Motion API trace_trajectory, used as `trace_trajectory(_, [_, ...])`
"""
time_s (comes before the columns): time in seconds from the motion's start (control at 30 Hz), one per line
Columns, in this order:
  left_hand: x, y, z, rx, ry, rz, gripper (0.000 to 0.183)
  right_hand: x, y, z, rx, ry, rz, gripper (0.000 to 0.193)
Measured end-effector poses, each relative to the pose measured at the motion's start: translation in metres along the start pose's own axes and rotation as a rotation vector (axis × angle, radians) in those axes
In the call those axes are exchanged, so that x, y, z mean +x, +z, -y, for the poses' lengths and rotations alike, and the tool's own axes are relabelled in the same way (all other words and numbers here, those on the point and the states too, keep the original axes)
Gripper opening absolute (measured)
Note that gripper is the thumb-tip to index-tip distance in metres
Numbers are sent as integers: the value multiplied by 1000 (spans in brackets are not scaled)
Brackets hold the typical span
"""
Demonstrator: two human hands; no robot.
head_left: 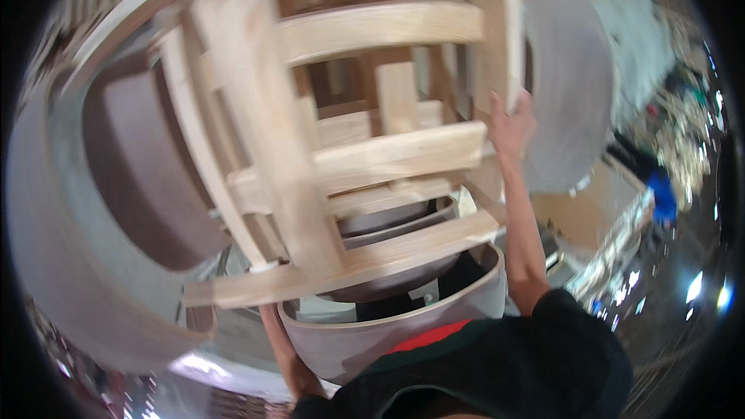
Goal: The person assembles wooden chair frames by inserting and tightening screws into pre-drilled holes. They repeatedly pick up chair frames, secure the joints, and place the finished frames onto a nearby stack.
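A pale wooden frame (396,159) with thick uprights and several cross rails, like a chair or stool frame, fills the middle of the head view, tilted and blurred by motion. My right hand (512,126) grips its right-hand upright, thumb and fingers closed on the wood. From below, my left forearm (289,361) reaches up to the frame's bottom rail (341,260) at the left. That rail covers my left hand, so its fingers are hidden. Directly under the frame, close to my body, stands a curved greyish-brown panel (396,334) with a pale edge.
Large bent panels stand on the left (54,209), and another curved panel (570,77) rises at the right. A brown board (574,213) lies beyond my right arm. Farther right, a blue object (662,195) and scattered pieces lie on the dark floor (683,264).
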State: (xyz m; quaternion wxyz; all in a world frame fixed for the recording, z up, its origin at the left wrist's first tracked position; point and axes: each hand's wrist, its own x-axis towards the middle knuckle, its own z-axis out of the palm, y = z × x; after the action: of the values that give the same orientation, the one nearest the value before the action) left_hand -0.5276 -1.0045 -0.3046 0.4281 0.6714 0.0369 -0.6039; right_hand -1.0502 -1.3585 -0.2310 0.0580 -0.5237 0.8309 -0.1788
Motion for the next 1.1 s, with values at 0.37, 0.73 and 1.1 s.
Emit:
trace_trajectory(0.37, [-25, 94, -66, -136, -29, 34, 41, 1, -12, 10, -17, -6, 30, 29])
trace_trajectory(0.73, [-20, 79, -33, 543, 385, 10, 57, -8, -7, 5, -131, -35, 3, 31])
trace_trajectory(1.1, [7, 47, -10, 424, 521, 206, 54, -2, 6, -6, -200, -24, -71, 46])
